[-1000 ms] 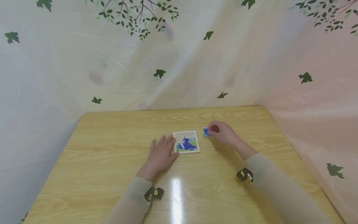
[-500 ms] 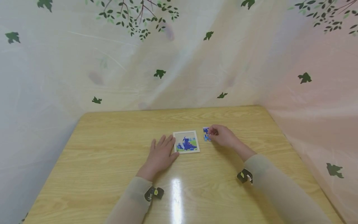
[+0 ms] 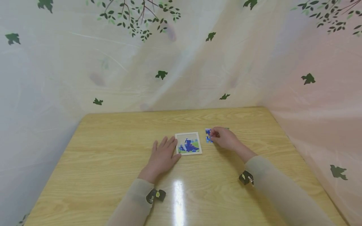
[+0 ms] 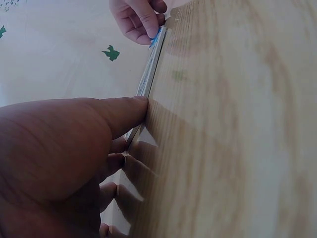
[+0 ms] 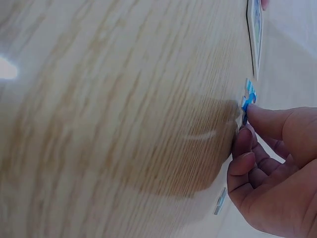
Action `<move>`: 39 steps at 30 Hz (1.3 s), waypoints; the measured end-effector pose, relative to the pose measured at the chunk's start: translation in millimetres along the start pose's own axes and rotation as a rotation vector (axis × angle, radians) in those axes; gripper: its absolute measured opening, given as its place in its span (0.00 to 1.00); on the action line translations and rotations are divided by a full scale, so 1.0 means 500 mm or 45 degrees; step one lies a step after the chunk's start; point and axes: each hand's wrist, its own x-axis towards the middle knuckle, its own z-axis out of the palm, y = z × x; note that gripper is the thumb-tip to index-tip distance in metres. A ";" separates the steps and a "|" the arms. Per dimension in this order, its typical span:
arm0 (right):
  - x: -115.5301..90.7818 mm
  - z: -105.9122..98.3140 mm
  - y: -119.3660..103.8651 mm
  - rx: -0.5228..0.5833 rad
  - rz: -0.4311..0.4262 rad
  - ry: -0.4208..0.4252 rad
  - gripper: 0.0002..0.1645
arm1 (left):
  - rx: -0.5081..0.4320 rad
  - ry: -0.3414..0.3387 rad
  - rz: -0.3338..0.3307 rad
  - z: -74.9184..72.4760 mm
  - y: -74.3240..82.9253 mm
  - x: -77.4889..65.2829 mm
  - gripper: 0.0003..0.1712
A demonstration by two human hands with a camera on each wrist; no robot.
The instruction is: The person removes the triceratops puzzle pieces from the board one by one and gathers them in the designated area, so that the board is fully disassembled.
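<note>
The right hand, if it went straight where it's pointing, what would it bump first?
Probably the blue puzzle pieces right at the right hand. Beyond them, perhaps the white frame; the exact line is unclear.

right grip [image 3: 225, 138]: moved nearer person | lower blue puzzle piece [image 3: 208, 139]: now showing | green-edged piece [image 3: 227, 128]: uncovered
</note>
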 end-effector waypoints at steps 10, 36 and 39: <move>0.002 0.003 -0.004 -0.090 0.023 -0.010 0.04 | -0.009 0.011 -0.010 0.004 0.002 -0.001 0.41; 0.010 0.017 -0.079 0.040 -0.088 0.028 0.10 | -0.030 0.011 -0.011 -0.002 0.007 -0.004 0.41; 0.015 0.027 -0.092 0.059 -0.111 0.012 0.12 | -0.044 0.017 -0.003 0.001 0.004 -0.002 0.42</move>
